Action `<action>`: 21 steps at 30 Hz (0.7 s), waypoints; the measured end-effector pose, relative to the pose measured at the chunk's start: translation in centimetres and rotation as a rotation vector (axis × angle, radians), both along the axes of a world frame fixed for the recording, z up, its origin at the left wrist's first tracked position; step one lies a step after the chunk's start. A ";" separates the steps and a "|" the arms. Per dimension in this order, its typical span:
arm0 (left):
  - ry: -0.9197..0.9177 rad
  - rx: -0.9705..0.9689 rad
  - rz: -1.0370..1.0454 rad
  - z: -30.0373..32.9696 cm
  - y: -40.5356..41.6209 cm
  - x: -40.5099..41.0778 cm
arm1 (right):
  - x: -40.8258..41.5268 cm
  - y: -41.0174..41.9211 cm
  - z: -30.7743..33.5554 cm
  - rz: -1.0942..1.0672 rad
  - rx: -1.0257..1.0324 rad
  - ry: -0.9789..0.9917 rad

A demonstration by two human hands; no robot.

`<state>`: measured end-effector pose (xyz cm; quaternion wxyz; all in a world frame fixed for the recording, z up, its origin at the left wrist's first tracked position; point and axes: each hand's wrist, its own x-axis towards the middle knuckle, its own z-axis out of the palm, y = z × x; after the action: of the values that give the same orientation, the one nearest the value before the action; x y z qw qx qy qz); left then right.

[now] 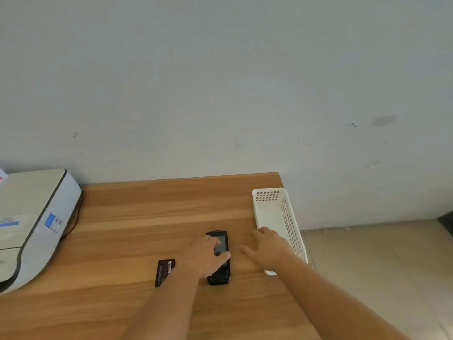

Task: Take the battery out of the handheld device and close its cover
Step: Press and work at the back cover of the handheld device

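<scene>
A black handheld device (221, 241) lies screen-up on the wooden table (137, 217), keypad end toward me. My left hand (204, 256) rests on top of it, fingers spread over the screen and thumb at its right edge. The flat black battery (163, 271) lies on the table just left of my left wrist, partly covered by my forearm. My right hand (266, 249) hovers palm-down to the right of the device, fingers apart, holding nothing. Whether the device's back cover is shut cannot be seen.
A white perforated plastic basket (289, 217) stands along the table's right edge, behind my right hand. A grey-white printer (31, 222) with a black cable occupies the left side. The wall runs close behind the table; the floor lies to the right.
</scene>
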<state>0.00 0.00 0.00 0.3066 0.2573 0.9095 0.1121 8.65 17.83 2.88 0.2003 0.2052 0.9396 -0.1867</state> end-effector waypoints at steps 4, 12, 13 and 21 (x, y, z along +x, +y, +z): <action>0.000 -0.043 -0.015 -1.6 1.3 0.5 | 0.2 1.1 -0.8 -0.001 0.015 -0.029; 0.159 -0.089 0.081 -3.7 2.5 0.6 | 0.0 1.9 -1.7 -0.006 0.033 0.006; 0.179 -0.104 0.112 -3.9 2.6 0.7 | -0.1 1.9 -1.6 -0.003 0.035 0.009; 0.142 -0.236 0.260 -5.9 4.8 2.4 | -0.3 2.3 -1.6 -0.015 0.036 0.035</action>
<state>2.40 4.78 -5.91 0.2524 0.1071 0.9614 0.0250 8.33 20.11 1.31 0.1786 0.2123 0.9447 -0.1750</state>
